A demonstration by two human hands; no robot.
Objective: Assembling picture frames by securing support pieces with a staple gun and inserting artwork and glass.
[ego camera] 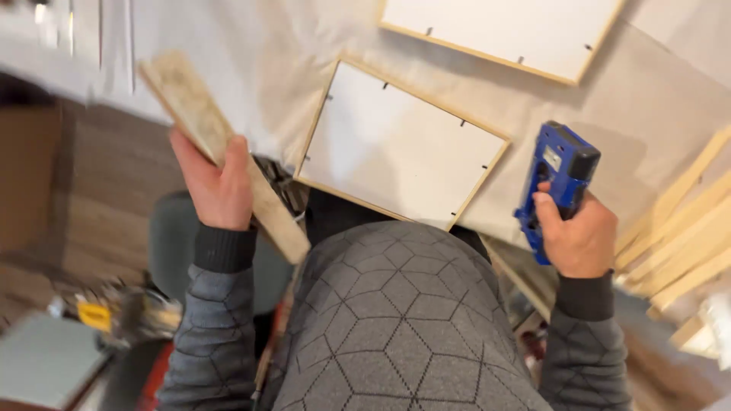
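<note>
A long flat piece of wood [221, 152] is gripped by the left hand [217, 186] and held up at a slant over the table's left edge; a blue staple gun [557, 183] is gripped tight by the right hand [579, 236] near the table's right side; two light wooden frames [400, 144] are laid face down on the grey table [655, 99]; thin wooden strips [685, 243] are stacked at the right.
</note>
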